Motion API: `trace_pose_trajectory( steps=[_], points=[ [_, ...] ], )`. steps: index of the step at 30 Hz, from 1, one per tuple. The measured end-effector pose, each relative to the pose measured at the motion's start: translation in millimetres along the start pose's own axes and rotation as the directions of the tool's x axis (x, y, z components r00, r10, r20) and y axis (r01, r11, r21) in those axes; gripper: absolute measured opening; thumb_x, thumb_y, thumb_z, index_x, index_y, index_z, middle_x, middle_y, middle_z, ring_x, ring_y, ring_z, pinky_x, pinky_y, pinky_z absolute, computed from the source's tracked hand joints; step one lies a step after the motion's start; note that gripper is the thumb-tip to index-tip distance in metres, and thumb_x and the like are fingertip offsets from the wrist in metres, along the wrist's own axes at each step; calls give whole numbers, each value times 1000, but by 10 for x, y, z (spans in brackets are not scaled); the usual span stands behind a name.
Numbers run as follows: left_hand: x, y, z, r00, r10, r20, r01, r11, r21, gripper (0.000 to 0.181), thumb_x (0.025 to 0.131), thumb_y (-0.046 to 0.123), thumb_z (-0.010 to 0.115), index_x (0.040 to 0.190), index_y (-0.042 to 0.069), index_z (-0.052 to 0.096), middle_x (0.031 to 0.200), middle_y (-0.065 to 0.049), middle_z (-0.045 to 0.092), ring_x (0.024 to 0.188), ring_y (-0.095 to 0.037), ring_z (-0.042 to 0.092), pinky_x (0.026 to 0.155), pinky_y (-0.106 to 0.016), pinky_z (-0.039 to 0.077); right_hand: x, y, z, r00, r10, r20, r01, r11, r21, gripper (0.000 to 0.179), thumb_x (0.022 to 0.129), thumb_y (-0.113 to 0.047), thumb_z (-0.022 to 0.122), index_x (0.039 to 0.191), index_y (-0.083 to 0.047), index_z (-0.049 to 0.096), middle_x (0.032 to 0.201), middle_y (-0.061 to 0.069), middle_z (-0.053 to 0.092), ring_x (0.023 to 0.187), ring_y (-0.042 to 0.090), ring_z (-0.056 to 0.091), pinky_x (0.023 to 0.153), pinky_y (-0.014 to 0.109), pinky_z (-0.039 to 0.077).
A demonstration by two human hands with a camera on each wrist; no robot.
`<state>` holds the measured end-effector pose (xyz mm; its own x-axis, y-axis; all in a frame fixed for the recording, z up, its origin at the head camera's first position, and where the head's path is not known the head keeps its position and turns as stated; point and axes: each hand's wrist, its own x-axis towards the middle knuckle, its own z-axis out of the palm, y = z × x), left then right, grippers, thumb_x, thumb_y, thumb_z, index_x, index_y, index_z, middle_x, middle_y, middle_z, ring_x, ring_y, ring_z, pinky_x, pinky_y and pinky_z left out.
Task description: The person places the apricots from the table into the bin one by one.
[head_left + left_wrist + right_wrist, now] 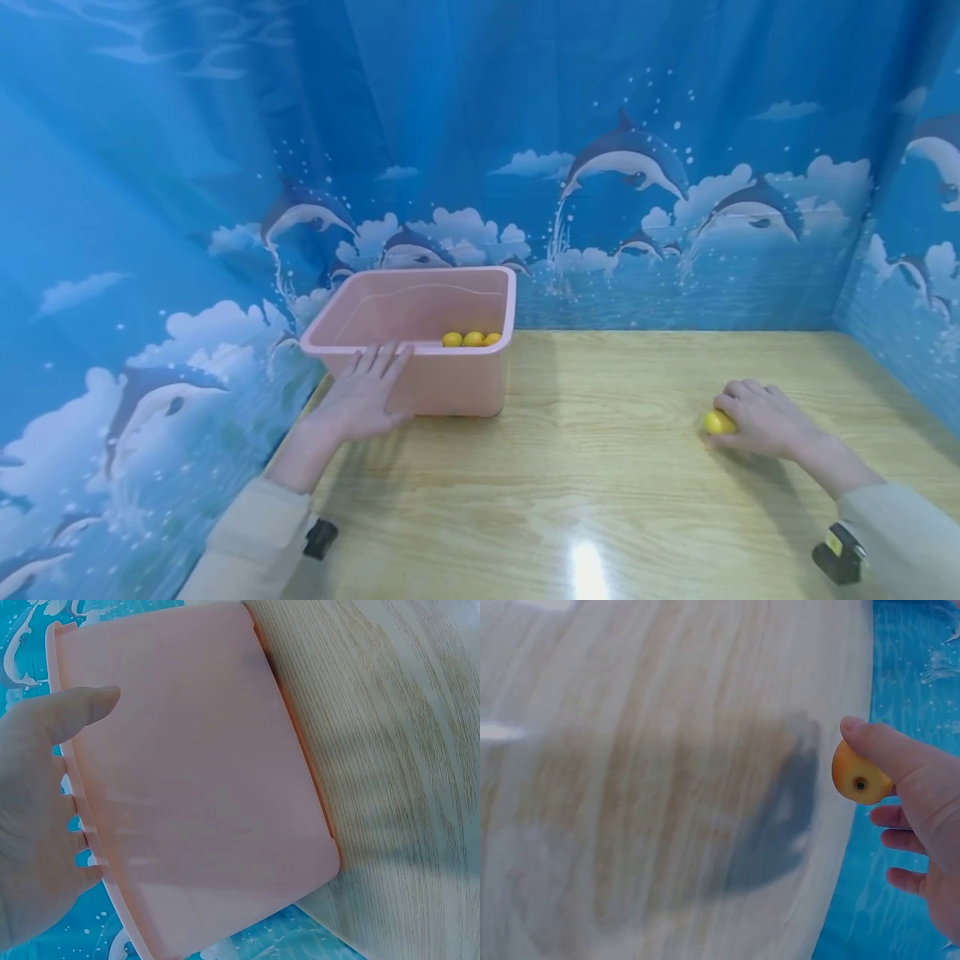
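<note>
A pink plastic bin [450, 383] stands at the left back of the table, with several small yellow fruits [473, 339] visible inside. My left hand [363, 400] rests on its near rim, fingers extended over the edge. In the left wrist view the thumb [94, 705] lies along the bin's outer wall [187, 765]. Far to the right, my right hand [765, 421] pinches a yellow fruit [720, 422] between thumb and fingers. The right wrist view shows this fruit [859, 776] as rounded and orange-yellow, with a dark dimple; its shadow falls apart from it on the tabletop.
The light wood-grain table [585, 467] stretches between the two hands. A blue curtain [465, 125] printed with dolphins encloses the back and both sides. A glare spot [588, 571] shines near the front. Small dark cameras [321, 539] sit on both wrists.
</note>
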<state>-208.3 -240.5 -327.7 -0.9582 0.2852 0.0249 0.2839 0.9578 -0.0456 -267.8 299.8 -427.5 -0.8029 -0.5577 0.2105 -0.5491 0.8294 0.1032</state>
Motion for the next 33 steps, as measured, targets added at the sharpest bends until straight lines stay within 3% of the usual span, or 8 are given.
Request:
trace_pose_trajectory(
  steps=[6, 16, 33],
  points=[
    [8, 9, 1, 1000, -4, 1, 4, 1000, 10, 91, 85, 48, 59, 150, 13, 6, 155, -12, 2, 140, -34, -1, 111, -51, 3, 110, -60, -93, 997, -37, -63, 37, 999, -6, 35, 67, -34, 78, 86, -9, 63, 83, 4, 55, 76, 25, 51, 58, 43, 43],
    [14, -1, 18, 1000, -5, 7, 5, 1000, 6, 92, 86, 49, 59, 150, 14, 4, 155, -11, 0, 140, -33, -3, 111, -50, 2, 291, -179, -268, 995, -54, -87, 56, 998, 19, 39, 69, -36, 78, 91, -8, 63, 87, 5, 57, 80, 26, 53, 62, 44, 43],
    [6, -7, 19, 1000, 3, -5, -3, 1000, 7, 92, 86, 48, 60, 150, 14, 5, 155, -11, -1, 140, -34, -3, 111, -51, 2, 533, -345, -369, 996, -60, -61, 63, 997, 48, 40, 71, -39, 77, 93, -9, 63, 90, 5, 56, 84, 25, 53, 67, 44, 44]
  ],
)
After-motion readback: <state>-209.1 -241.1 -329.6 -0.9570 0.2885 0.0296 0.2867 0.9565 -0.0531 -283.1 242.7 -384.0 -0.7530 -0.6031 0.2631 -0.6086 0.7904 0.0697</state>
